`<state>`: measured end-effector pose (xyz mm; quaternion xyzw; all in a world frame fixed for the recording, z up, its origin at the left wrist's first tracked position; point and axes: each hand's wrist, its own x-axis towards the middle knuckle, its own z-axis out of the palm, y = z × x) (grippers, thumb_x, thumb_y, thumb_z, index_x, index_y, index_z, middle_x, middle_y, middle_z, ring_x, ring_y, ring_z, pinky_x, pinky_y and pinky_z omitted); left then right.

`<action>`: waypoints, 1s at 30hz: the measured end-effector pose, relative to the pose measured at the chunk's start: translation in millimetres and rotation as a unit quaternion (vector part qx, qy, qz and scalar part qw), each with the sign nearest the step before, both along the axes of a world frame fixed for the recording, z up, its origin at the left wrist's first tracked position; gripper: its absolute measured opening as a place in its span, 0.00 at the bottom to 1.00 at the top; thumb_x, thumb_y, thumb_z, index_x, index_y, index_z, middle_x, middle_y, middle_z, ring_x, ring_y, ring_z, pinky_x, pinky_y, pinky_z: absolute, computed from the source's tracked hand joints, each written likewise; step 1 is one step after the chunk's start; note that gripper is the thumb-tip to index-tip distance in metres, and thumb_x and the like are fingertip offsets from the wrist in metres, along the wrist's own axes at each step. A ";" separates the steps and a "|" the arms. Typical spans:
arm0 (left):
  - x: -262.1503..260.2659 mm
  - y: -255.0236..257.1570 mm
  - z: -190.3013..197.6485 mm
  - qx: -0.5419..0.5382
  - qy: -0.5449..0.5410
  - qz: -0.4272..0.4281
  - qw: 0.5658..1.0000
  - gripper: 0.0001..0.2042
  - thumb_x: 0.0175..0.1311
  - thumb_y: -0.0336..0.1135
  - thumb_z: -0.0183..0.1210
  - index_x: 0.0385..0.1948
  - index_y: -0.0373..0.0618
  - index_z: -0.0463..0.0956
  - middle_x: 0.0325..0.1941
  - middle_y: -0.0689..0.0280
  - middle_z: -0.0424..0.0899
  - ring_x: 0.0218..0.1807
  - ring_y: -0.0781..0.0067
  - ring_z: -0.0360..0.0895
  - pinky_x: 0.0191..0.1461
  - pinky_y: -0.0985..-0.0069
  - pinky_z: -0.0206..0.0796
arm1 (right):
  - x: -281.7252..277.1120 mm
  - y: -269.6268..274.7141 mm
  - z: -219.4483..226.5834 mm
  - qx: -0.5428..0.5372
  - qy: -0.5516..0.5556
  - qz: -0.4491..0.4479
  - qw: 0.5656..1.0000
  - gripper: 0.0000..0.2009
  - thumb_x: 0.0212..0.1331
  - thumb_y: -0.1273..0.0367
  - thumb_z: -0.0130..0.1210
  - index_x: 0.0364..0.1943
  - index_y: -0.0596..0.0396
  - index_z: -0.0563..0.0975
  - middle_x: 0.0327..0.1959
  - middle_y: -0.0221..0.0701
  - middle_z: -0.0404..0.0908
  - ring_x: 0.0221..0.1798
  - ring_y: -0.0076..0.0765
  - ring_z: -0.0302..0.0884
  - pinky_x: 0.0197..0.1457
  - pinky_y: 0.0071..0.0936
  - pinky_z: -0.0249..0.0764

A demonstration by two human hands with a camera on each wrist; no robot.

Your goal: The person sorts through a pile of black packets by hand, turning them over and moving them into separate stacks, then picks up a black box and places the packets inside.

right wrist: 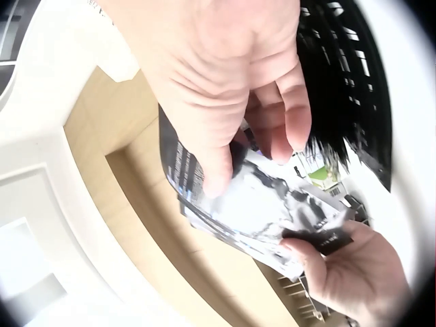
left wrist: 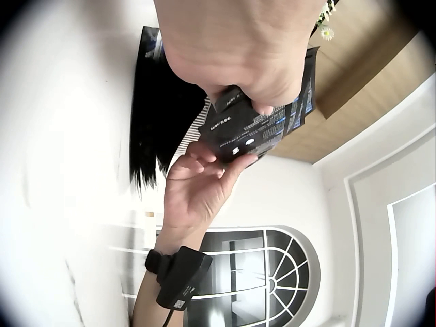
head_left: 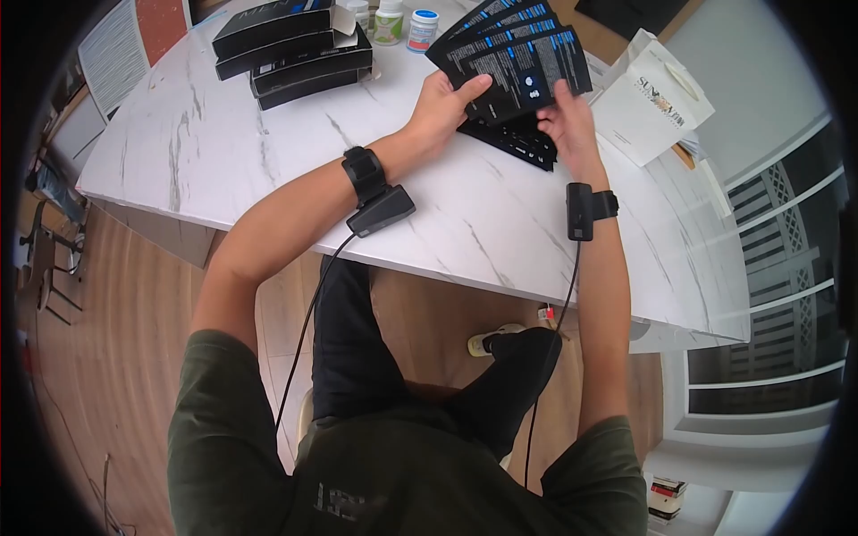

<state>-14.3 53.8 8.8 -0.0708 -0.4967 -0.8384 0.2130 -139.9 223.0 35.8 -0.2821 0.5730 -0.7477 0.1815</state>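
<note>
Several flat black packets (head_left: 527, 76) with white and blue print are fanned out above the table. My left hand (head_left: 442, 112) pinches the left side of the fan, thumb across the front packet. At the lower right edge, my right hand (head_left: 570, 129) grips the packets between thumb and fingers. The right wrist view shows the packets' other face (right wrist: 272, 197), with a pale picture, between my right hand (right wrist: 218, 88) and left hand (right wrist: 357, 272). Below the fan, a black item with white print (head_left: 514, 143) lies on the table, partly covered by the packets and hands.
Black boxes (head_left: 308, 76) are stacked at the table's back left, one with an open flap. Small bottles (head_left: 389, 25) stand beside them, including a white one with a blue cap (head_left: 422, 32). A white paper bag (head_left: 648, 103) stands on the right of the marble-patterned table (head_left: 179, 161).
</note>
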 end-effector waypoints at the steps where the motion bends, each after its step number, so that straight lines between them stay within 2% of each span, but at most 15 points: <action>1: -0.4 0.0 -0.7 0.006 -0.003 -0.016 1.000 0.14 0.63 0.31 0.58 0.49 0.41 0.71 0.48 0.64 0.80 0.50 0.76 0.77 0.54 0.76 0.71 | 4.2 -0.8 -2.3 0.023 0.006 0.042 0.999 0.18 0.56 0.59 0.62 0.44 0.55 0.73 0.34 0.26 0.78 0.29 0.19 0.75 0.26 0.17 0.72; 4: -3.1 3.8 -5.0 -0.038 0.001 -0.048 0.998 0.15 0.62 0.31 0.58 0.49 0.40 0.71 0.48 0.65 0.80 0.50 0.76 0.77 0.56 0.75 0.69 | 18.8 -14.6 -4.8 -0.026 0.070 0.007 0.997 0.18 0.55 0.59 0.63 0.45 0.55 0.74 0.35 0.25 0.79 0.30 0.17 0.75 0.25 0.14 0.68; 5: -2.4 4.3 -4.1 -0.045 0.003 -0.060 0.997 0.15 0.62 0.31 0.59 0.49 0.40 0.72 0.49 0.66 0.80 0.51 0.75 0.76 0.58 0.74 0.68 | 14.3 -10.9 -3.0 -0.002 0.079 0.019 0.997 0.19 0.59 0.65 0.59 0.51 0.57 0.71 0.44 0.28 0.77 0.41 0.21 0.76 0.33 0.18 0.74; 8: -0.3 5.1 -0.4 -0.043 0.018 -0.117 0.992 0.17 0.65 0.37 0.56 0.54 0.42 0.69 0.53 0.64 0.77 0.55 0.73 0.74 0.60 0.71 0.66 | 8.2 -6.6 -3.8 0.003 0.108 -0.038 0.993 0.19 0.57 0.66 0.61 0.51 0.58 0.72 0.47 0.31 0.77 0.45 0.25 0.77 0.42 0.20 0.75; 9: 0.3 5.2 1.4 -0.026 0.024 -0.145 0.989 0.19 0.66 0.39 0.54 0.55 0.42 0.68 0.54 0.63 0.76 0.56 0.72 0.73 0.62 0.70 0.64 | 8.3 -4.9 -2.4 -0.013 0.103 -0.040 0.994 0.21 0.56 0.67 0.61 0.52 0.60 0.71 0.49 0.32 0.77 0.48 0.28 0.77 0.50 0.24 0.73; 12: 5.1 3.3 7.1 0.013 0.036 -0.216 0.976 0.22 0.68 0.45 0.48 0.59 0.43 0.64 0.58 0.61 0.73 0.60 0.70 0.70 0.65 0.68 0.60 | 14.8 -3.5 3.2 -0.072 0.112 -0.043 0.990 0.18 0.55 0.64 0.63 0.46 0.61 0.75 0.44 0.32 0.80 0.43 0.23 0.77 0.45 0.19 0.72; 14: 8.7 2.8 9.2 0.020 0.039 -0.249 0.968 0.24 0.69 0.48 0.45 0.61 0.42 0.61 0.60 0.60 0.71 0.61 0.68 0.68 0.66 0.66 0.58 | 13.1 0.5 6.0 -0.073 0.119 -0.039 0.989 0.18 0.55 0.65 0.62 0.46 0.62 0.75 0.44 0.34 0.80 0.45 0.26 0.77 0.49 0.20 0.71; 17: 9.5 3.2 9.8 0.046 0.015 -0.262 0.964 0.23 0.68 0.46 0.49 0.58 0.41 0.65 0.57 0.62 0.74 0.58 0.71 0.71 0.63 0.69 0.61 | 7.8 8.3 9.5 -0.070 0.129 -0.022 0.989 0.17 0.56 0.66 0.62 0.46 0.62 0.75 0.44 0.34 0.80 0.46 0.27 0.77 0.51 0.21 0.71; 20: 2.6 3.6 3.1 -0.116 0.010 -0.111 0.987 0.21 0.63 0.46 0.57 0.52 0.42 0.72 0.51 0.64 0.78 0.55 0.75 0.72 0.61 0.73 0.61 | 4.3 13.5 10.9 -0.054 0.150 -0.007 0.987 0.16 0.56 0.67 0.62 0.46 0.61 0.75 0.44 0.34 0.80 0.45 0.26 0.77 0.51 0.21 0.71; 21: 0.4 2.8 2.6 -0.138 0.020 -0.066 0.988 0.18 0.60 0.39 0.62 0.48 0.40 0.74 0.45 0.66 0.80 0.48 0.78 0.75 0.56 0.77 0.65 | 4.0 14.3 11.1 -0.047 0.159 -0.004 0.986 0.16 0.56 0.67 0.62 0.45 0.61 0.75 0.44 0.34 0.80 0.45 0.26 0.77 0.51 0.21 0.71; 24: 0.0 2.0 4.0 -0.175 0.002 0.025 0.984 0.16 0.59 0.35 0.63 0.47 0.40 0.74 0.43 0.66 0.82 0.44 0.80 0.77 0.52 0.79 0.68 | 5.8 11.8 8.2 -0.015 0.172 0.017 0.985 0.16 0.56 0.67 0.61 0.46 0.61 0.74 0.44 0.33 0.79 0.44 0.25 0.76 0.50 0.21 0.71; 27: -7.0 0.4 -3.1 -0.178 0.009 0.021 0.984 0.16 0.57 0.32 0.64 0.46 0.39 0.75 0.41 0.66 0.82 0.42 0.79 0.78 0.49 0.79 0.70 | 14.1 -0.5 3.2 -0.041 0.190 0.062 0.979 0.17 0.56 0.68 0.61 0.47 0.62 0.73 0.44 0.34 0.79 0.45 0.24 0.75 0.49 0.21 0.71; 30: -10.3 1.4 -11.7 -0.219 0.003 -0.003 0.976 0.15 0.57 0.32 0.65 0.45 0.39 0.76 0.42 0.65 0.83 0.42 0.78 0.78 0.49 0.79 0.70 | 21.7 -10.2 -3.0 -0.049 0.186 0.057 0.980 0.17 0.56 0.68 0.61 0.48 0.61 0.73 0.44 0.34 0.78 0.45 0.25 0.75 0.50 0.22 0.71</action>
